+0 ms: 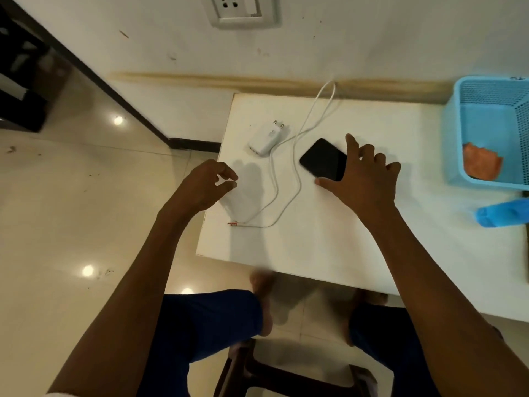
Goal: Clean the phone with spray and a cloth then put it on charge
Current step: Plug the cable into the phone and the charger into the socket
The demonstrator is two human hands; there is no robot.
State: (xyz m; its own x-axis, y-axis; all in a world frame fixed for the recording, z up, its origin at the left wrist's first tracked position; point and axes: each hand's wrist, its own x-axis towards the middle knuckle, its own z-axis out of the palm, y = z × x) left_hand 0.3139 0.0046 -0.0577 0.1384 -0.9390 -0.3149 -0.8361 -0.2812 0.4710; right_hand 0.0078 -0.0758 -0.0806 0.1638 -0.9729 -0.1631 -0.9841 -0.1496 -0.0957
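The left hand [210,180] hovers over the table's [315,239] left edge, empty, thumb and fingers curled near each other but gripping nothing. Just right of it lies a thin, limp white cable [286,179], its plug tip [233,224] below the hand; it should be pinched at that stiff tip. Beyond sits a smooth, hard-shelled white charger [266,138], pins up. The phone [323,159], a flat, glossy black slab, lies under the spread fingers of the right hand [365,179], which touches its right edge without closing. It looks rigid, slick and breakable, best held by its long edges. Far right, a perforated blue basket [455,133] holds a soft orange cloth [481,163].
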